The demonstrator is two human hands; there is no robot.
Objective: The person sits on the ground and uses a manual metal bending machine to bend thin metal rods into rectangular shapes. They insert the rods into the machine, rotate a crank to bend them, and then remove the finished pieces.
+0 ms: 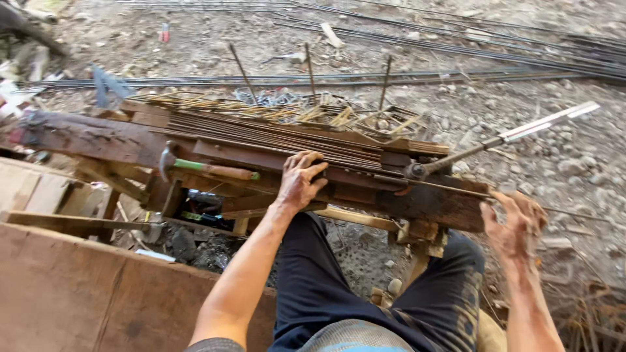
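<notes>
Ground (561, 163) of grey gravel and dirt, outdoors, strewn with stones and scraps; long dark steel bars (456, 45) lie across it at the far side, running left to right.

Worktop (98, 137): low bench of rough, dark, weathered timber, long axis left to right, stained with rust. Plain board panel (78, 293) of reddish wood stands at near left.

Rod bundle (274, 140): thin rusty steel rods laid flat along the worktop, parallel, long axis left to right, slightly lower toward the right. Bent rectangular stirrups (385, 120) of the same wire are heaped behind them, with three upright pins standing among them.

Bending lever (515, 133): metal bar pivoted at the worktop's right end, pointing up and away to the right, its far part pale and flat.

Hammer (208, 168): dark steel head at left, handle green then brown wood, lying along the front of the worktop, handle pointing right.

Single thin rod (450, 189): runs from the pivot rightward off the worktop's end.

Left hand (300, 179): fingers curled down over the near edge of the rod bundle, pressing on it, beside the hammer handle's end.

Right hand (518, 221): dusty, fingers bent around the single thin rod's outer part, right of the worktop; how firm the clasp is cannot be told.
</notes>
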